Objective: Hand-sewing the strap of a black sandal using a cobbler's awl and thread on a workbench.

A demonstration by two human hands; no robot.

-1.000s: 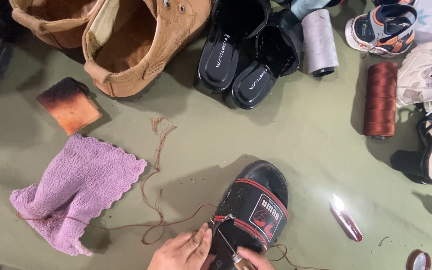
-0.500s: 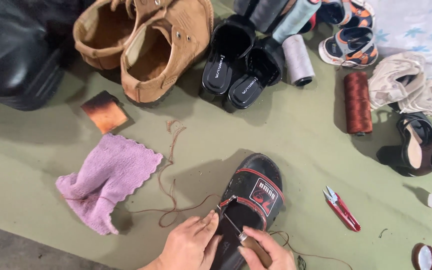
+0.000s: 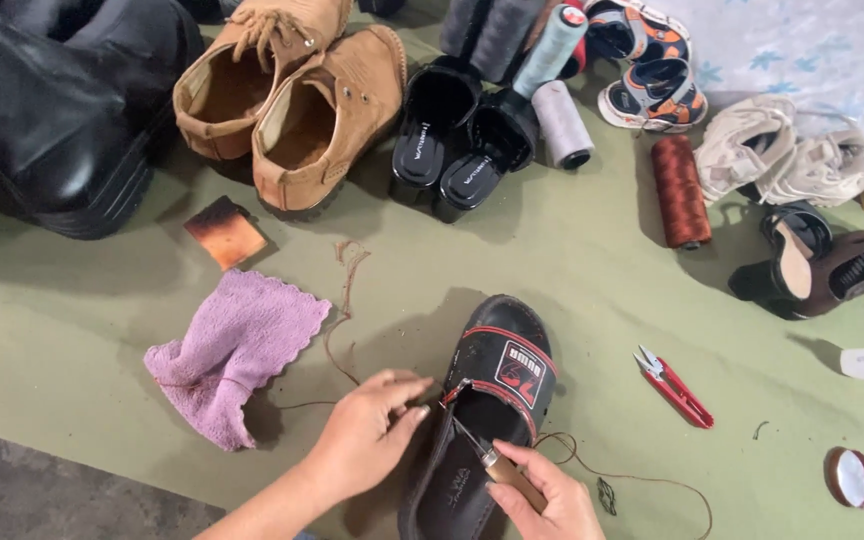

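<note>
A black slide sandal [image 3: 497,385] with a red-trimmed strap lies on the green cloth near the front edge. My left hand [image 3: 372,430] presses against the sandal's left side at the strap. My right hand [image 3: 542,495] grips a wooden-handled awl [image 3: 497,468] whose metal tip points into the footbed under the strap. Brown thread [image 3: 342,300] trails from the sandal across the cloth toward the back, and another length runs out to the right of my right hand.
A pink rag [image 3: 232,350] and an orange sanding block [image 3: 225,232] lie left. Red thread snips [image 3: 674,385] sit right of the sandal. Tan boots [image 3: 292,95], black slides [image 3: 457,145], thread spools [image 3: 679,190], other shoes, a black boot [image 3: 47,110] line the back.
The view has tilted down and back, so more of the cloth and both hands show. My hands stay at the sandal's strap with the awl.
</note>
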